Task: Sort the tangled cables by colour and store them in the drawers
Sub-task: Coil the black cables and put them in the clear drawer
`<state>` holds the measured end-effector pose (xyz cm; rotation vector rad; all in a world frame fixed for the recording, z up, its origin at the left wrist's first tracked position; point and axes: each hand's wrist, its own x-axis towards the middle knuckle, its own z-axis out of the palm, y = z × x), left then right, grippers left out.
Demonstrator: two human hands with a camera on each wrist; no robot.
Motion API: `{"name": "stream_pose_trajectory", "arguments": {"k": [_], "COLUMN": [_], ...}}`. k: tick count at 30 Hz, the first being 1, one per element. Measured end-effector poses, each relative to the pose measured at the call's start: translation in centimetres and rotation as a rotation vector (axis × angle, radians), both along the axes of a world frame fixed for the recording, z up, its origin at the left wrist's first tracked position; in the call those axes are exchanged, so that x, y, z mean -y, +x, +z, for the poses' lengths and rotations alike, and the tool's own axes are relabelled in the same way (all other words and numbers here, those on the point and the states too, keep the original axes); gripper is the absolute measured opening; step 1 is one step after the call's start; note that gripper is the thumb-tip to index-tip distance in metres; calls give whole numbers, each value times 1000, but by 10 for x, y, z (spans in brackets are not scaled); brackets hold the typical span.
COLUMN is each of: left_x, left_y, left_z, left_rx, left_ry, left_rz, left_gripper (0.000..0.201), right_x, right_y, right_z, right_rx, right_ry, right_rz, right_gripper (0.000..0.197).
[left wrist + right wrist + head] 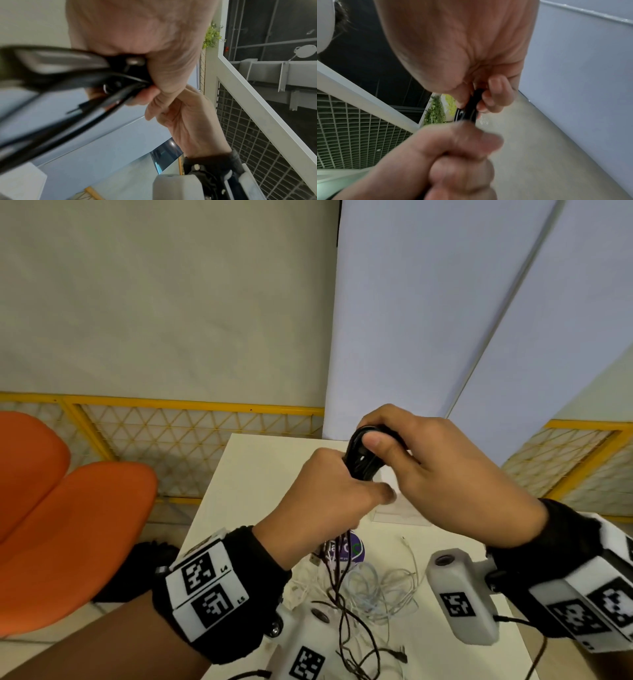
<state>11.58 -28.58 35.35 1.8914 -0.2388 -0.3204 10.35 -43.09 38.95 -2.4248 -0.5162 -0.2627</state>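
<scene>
Both hands are raised above the white table (246, 474) and hold one bundle of black cable (361, 455). My left hand (329, 491) grips the lower part of the bundle in a fist. My right hand (411, 453) pinches the top loop between thumb and fingers. In the left wrist view the black cable (72, 86) runs blurred out of the fist. In the right wrist view only a short piece of the black cable (471, 106) shows between the fingertips. Black strands hang down to a tangle of white cables (373, 587) and dark cables (346, 628) on the table.
A clear drawer unit (394, 508) stands on the table, mostly hidden behind my hands. A purple round sticker (352, 549) lies under the cables. Two orange chairs (68, 525) stand to the left. A yellow mesh fence (191, 440) runs behind the table.
</scene>
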Motion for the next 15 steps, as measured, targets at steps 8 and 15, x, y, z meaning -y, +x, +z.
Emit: {"name": "stream_pose_trajectory", "arguments": {"k": [8, 15], "left_x": [-2, -9], "left_y": [3, 1], "left_z": [-5, 2], "left_rx": [-115, -270], "left_ry": [16, -43], "left_rz": [-102, -134], "left_gripper": [34, 39], "right_x": [16, 22], "right_y": [4, -2], "right_z": [10, 19], "right_rx": [-98, 175], "right_ry": [23, -554], "right_rz": [65, 146], "right_gripper": [17, 73]}}
